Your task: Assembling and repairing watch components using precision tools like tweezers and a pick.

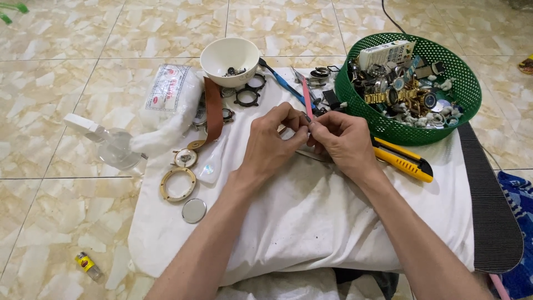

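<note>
Pink-handled tool [306, 100]: slim, held over the white cloth [311, 216] at the centre of the work area, rising from the point where both hands meet; its long axis runs near upright in the view, upper end leaning slightly toward the white bowl [229, 55], lower end down between the fingertips. Left hand [270, 145]: fingers curled in narrow, thumb and forefinger pinched at the tool's lower end; whether a small part is also pinched there cannot be told. Right hand [344, 141]: likewise closed narrow, fingertips touching the same spot from the other side, knuckles toward the green basket [455, 105]. Yellow utility knife [402, 160]: lies on the cloth just beside the right hand. Brass ring [177, 184] and round glass disc [194, 210]: on the cloth, well apart to the left. Brown strap [212, 111]: below the bowl.
</note>
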